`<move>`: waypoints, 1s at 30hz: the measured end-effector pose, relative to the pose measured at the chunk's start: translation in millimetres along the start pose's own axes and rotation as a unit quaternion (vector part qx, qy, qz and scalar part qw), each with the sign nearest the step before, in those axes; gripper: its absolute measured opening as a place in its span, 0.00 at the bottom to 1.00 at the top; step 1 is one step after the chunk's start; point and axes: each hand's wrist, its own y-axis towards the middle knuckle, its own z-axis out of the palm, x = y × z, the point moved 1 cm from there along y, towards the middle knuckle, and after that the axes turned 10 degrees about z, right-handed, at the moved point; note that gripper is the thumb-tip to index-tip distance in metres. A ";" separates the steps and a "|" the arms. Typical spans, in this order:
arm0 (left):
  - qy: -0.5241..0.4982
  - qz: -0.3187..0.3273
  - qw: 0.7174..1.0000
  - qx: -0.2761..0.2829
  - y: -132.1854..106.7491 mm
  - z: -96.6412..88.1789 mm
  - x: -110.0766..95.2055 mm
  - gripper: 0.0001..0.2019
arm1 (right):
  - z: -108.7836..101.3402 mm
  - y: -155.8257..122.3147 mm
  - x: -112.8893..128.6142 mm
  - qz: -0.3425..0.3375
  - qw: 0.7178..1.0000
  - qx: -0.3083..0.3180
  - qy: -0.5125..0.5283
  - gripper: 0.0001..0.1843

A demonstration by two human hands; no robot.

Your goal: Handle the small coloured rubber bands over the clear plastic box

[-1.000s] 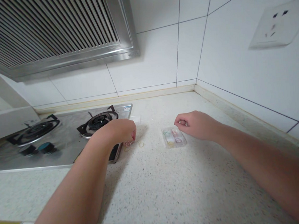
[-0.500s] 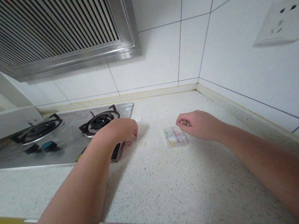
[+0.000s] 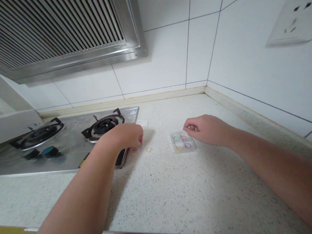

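The clear box [image 3: 183,142], holding small coloured rings in its compartments, sits on the table [image 3: 179,198] about midway between the front and back edges, right of the stove. The table is pale speckled stone that runs back into a tiled wall corner. A ribbed steel hood [image 3: 55,31] hangs above the table's left part, over a steel gas stove [image 3: 66,154] with two burners and two knobs. A white socket [image 3: 296,21] is set in the right-hand wall.

The left hand [image 3: 125,136] hovers low at the stove's front right corner, fingers curled downward over a pink ring [image 3: 134,148]. The tips are hidden, so I cannot tell whether they grip it. The right hand [image 3: 207,129] rests just beside the box's far right corner, fingers curled in and the thumb pressed to the forefinger.

A flat clear piece [image 3: 142,123] lies by the stove's back right corner. A yellow ring [image 3: 148,149] lies loose between the pink ring and the box.
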 end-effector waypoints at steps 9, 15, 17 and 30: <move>0.016 0.025 0.995 -0.093 1.5 0.5 -9.8 0.10 | 0.9 0.6 -1.5 -0.007 1.000 -0.001 0.005 0.12; 0.065 0.095 0.979 -0.171 9.6 3.8 -29.5 0.10 | 1.2 0.3 -2.1 -0.010 1.000 -0.007 0.008 0.12; 0.066 0.127 0.971 -0.191 12.1 6.3 -38.7 0.10 | 0.8 0.0 -1.6 -0.009 1.000 -0.006 0.008 0.12; -0.231 0.201 0.904 -0.299 25.3 23.6 -78.2 0.04 | -1.1 -3.7 3.9 -0.059 0.989 0.012 0.137 0.11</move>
